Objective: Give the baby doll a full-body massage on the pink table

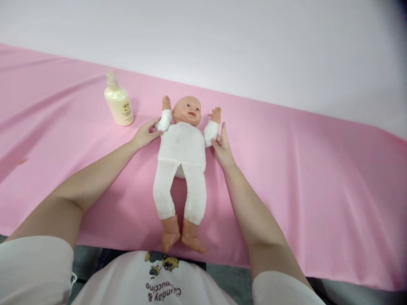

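A baby doll (182, 144) with a white cloth body lies on its back, head away from me and feet at the near table edge. Both of its forearms are bent upward beside the head. My left hand (148, 133) holds the doll's arm on the left near the elbow, thumb toward the torso and fingertips partly hidden behind the sleeve. At the other arm, my right hand (224, 149) has its thumb against the elbow and its index finger pointing up alongside; the remaining fingers are mostly hidden.
A pale yellow pump bottle (119, 103) stands to the left, beyond my left hand. Pink cloth (270, 190) with a few folds covers the table, and a white wall (241, 46) rises behind it. The near table edge runs just beyond my shirt (143, 279).
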### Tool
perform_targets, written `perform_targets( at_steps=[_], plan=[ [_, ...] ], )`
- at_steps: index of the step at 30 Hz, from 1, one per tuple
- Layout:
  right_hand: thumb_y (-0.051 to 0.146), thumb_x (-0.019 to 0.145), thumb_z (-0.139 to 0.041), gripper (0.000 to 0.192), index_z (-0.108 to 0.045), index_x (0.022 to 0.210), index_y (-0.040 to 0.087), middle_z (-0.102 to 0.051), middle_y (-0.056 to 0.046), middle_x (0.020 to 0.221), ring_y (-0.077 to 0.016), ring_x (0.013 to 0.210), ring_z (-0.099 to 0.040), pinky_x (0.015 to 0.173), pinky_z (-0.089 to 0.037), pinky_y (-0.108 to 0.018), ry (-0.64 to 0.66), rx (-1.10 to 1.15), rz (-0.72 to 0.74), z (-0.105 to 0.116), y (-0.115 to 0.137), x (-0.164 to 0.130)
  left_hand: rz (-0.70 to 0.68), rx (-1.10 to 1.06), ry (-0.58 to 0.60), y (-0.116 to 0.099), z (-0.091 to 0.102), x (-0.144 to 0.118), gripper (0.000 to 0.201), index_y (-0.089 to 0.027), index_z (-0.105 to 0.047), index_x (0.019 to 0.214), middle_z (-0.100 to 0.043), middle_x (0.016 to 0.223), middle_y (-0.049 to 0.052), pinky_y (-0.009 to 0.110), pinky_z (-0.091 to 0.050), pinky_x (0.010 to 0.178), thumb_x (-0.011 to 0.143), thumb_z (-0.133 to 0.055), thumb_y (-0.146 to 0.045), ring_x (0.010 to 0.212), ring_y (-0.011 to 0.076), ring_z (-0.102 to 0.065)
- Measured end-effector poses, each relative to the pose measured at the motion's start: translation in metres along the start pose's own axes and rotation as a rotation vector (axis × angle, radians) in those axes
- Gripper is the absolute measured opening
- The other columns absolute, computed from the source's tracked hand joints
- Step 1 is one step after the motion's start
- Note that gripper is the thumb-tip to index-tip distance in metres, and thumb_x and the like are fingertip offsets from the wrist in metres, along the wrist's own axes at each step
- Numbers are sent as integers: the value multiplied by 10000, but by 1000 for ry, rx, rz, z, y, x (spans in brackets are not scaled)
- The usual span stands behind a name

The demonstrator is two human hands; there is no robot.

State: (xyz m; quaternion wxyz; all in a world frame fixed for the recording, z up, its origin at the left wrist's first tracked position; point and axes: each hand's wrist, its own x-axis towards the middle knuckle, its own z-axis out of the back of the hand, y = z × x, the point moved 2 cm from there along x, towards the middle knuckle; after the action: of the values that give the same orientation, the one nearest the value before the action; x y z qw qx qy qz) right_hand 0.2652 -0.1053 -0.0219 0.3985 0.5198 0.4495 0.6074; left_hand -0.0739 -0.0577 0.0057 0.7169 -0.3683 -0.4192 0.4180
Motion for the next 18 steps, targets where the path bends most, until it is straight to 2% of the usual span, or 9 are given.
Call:
perform_targets(
  at_steps=[1,3,6,8,13,16,18],
  plan=[
    [611,811,-719,1041,-64,1602,439,-476,27,1586,-200,1467,-470,1273,-330,-461,-33,50,0,1,-2,1,5,-30,-4,0,0,0,726,-137,-545,1421,-628,1409,141,426,-438,1097,758,-719,-374,1253,296,-603],
    [521,744,-813,1023,-219,1571,435,-570,19,1507,-211,1410,-537,1244,-379,-466,-95,125,-3,3,-5,1,24,-99,-20,0,0,1,763,-124,-530,1422,-659,1359,156,441,-434,1106,725,-750,-344,1239,296,-617],
    [381,666,-875,746,-573,1348,352,-670,-1,1385,-240,1368,-575,1227,-402,-462,-119,189,-16,8,-7,1,57,-243,-40,1,0,2,761,-156,-565,1371,-721,1238,130,459,-442,1101,662,-803,-295,1193,287,-650],
    [284,628,-876,581,-672,1171,324,-717,-2,1299,-252,1321,-610,1203,-427,-467,-121,234,-28,12,-6,0,84,-353,-52,2,-2,3,701,-169,-632,1266,-745,1160,105,463,-472,1066,602,-839,-260,1139,286,-678],
    [171,592,-803,261,-685,791,292,-757,21,1139,-246,1240,-653,1136,-478,-461,-84,325,-71,13,2,-5,131,-501,-58,4,-5,3,422,-146,-718,913,-766,986,80,426,-553,916,517,-857,-191,972,268,-719],
    [110,556,-758,213,-625,633,258,-759,11,1018,-249,1249,-635,1131,-471,-455,-63,283,-89,9,6,-6,143,-499,-21,4,-6,1,240,-149,-686,736,-761,881,62,389,-565,849,531,-812,-158,882,229,-722],
    [91,540,-739,216,-589,569,244,-745,4,941,-253,1240,-629,1130,-463,-455,-48,234,-100,7,7,-7,138,-492,-3,4,-6,1,196,-158,-662,672,-760,839,45,362,-566,820,527,-792,-141,836,201,-717]
  ],
)
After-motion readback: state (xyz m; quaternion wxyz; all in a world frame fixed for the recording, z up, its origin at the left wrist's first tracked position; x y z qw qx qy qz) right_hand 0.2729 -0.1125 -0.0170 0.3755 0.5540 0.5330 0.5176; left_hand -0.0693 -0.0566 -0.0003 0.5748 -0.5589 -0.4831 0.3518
